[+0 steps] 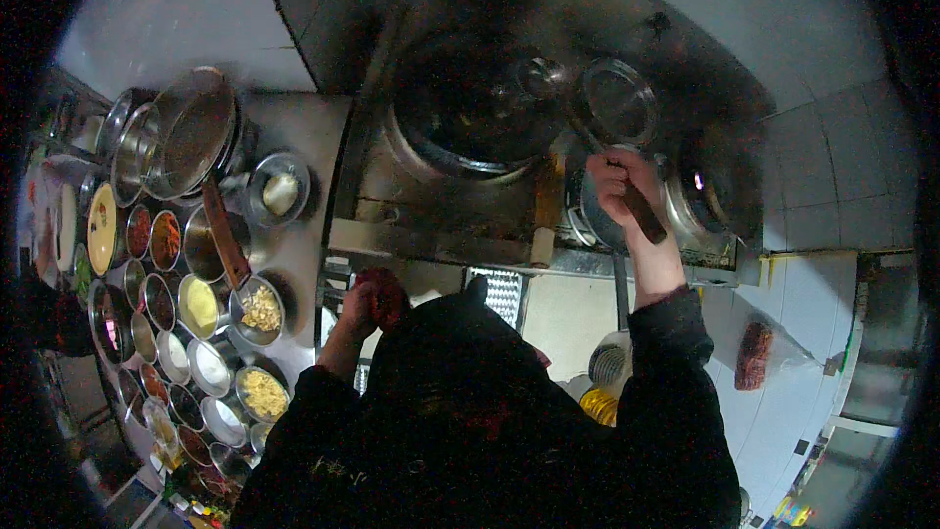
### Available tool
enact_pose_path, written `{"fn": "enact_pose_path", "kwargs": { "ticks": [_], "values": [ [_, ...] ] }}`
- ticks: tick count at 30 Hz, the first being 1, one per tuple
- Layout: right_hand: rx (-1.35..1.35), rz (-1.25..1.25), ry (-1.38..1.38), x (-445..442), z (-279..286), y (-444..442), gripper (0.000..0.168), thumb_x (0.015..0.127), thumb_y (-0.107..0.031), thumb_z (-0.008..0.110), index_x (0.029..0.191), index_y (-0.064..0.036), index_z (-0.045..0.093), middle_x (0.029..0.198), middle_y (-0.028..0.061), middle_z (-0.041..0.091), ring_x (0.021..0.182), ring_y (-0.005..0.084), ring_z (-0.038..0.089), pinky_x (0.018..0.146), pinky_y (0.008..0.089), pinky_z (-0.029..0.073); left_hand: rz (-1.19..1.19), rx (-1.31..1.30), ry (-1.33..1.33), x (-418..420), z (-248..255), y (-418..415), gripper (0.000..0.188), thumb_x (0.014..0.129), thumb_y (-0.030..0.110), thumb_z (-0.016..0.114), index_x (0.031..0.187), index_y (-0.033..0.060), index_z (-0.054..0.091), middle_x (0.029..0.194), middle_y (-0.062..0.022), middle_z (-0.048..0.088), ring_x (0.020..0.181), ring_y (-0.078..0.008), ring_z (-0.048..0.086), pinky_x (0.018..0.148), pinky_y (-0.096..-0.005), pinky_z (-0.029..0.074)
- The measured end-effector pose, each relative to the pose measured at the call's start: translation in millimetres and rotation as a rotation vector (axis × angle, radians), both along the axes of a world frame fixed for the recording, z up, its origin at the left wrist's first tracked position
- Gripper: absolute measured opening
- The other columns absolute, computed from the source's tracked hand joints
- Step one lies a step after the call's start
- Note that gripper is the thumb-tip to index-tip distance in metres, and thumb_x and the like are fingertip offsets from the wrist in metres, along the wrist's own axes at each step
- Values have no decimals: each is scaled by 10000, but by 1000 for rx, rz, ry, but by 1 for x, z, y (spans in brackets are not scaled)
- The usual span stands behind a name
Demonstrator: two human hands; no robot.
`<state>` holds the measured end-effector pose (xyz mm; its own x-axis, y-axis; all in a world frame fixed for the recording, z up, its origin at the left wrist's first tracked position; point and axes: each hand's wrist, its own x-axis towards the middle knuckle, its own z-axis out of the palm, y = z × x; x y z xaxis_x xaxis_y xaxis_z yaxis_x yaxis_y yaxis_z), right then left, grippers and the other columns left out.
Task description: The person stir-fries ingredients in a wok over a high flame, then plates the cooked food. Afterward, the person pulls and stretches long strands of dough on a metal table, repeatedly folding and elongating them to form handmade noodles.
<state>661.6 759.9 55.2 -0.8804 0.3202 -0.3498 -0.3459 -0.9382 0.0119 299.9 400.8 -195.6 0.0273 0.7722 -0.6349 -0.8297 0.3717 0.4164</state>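
Note:
My right hand (617, 184) grips the wooden handle (645, 217) of a long-handled kitchen tool, probably a ladle. Its shaft runs up towards the stove, where a shiny ladle bowl (542, 77) shows at the edge of a large dark wok (470, 117). What the wok holds is too dark to tell. Just beyond the hand stands a round metal container (623, 103). Close to my body, my left hand (358, 308) is closed around a bunched dark red cloth (387, 297), beside the stove's front edge.
On the steel counter (301, 294) to the left stand several metal bowls of ingredients, including chopped garlic-like bits (261, 308) and white powder (211, 369). A wooden-handled strainer (194, 136) lies across stacked pots. A second wok (698, 184) sits right. A bagged reddish item (754, 355) is at far right.

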Motion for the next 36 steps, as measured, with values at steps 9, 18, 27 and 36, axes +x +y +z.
{"fn": "enact_pose_path", "kwargs": {
  "ticks": [9,18,27,36],
  "values": [
    [1151,102,-1441,-59,-70,-56,714,891,-27,520,1548,-222,320,774,79,604,530,140,502,468,311,406,-112,42,-44,-45,-39,-50,337,884,176,537,1187,30,564,1058,-133,648,958,-279,645,834,-419,542],
    [611,-133,-1164,-68,-125,-118,258,1003,-291,518,1013,-55,624,822,86,678,608,187,601,515,340,470,-374,-274,269,-35,-111,-16,551,829,135,642,1348,123,456,1161,-121,602,960,-264,636,791,-413,551],
    [-43,-304,-820,-60,-456,-304,352,955,-223,623,1236,-13,589,1030,88,663,860,240,649,716,392,547,-373,-154,-696,-15,-174,37,418,1000,440,455,1086,52,584,891,-132,635,722,-294,614,654,-444,519],
    [-183,-748,-290,-119,-471,-269,408,983,-309,541,1280,-30,554,1140,96,640,1000,252,617,840,400,521,-349,-135,-150,-26,-182,28,456,1000,485,425,1187,112,608,961,-107,645,705,-292,604,680,-494,544]
  ]
}}
